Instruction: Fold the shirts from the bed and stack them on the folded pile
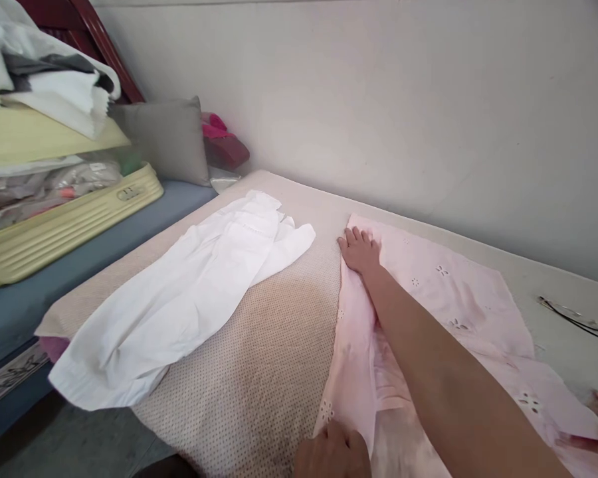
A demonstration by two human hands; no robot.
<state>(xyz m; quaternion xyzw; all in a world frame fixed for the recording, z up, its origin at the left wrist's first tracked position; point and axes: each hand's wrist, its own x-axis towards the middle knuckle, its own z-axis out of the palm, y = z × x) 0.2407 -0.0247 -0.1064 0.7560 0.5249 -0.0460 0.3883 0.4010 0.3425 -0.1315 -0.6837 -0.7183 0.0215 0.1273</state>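
Pink fabric point(418, 259) with cut-out flower eyelets lies spread on the bed, its left side turned into a long narrow fold. On the far end of that fold my right hand point(361, 249) lies flat, fingers spread. My left hand point(333, 453) is at the bottom edge of the view, fingers curled on the near end of the fold, gripping the pink fabric; its fingertips are partly hidden. A crumpled white cloth garment point(189, 299) rests to the left, apart from both hands.
Beneath is a bed with a dotted beige cover point(259, 345), against a pale wall point(379, 99). Eyeglasses point(575, 315) lie at the right. To the left are a grey cushion point(164, 139), a yellow suitcase point(74, 222) holding bagged things, and piled cloths point(64, 86).
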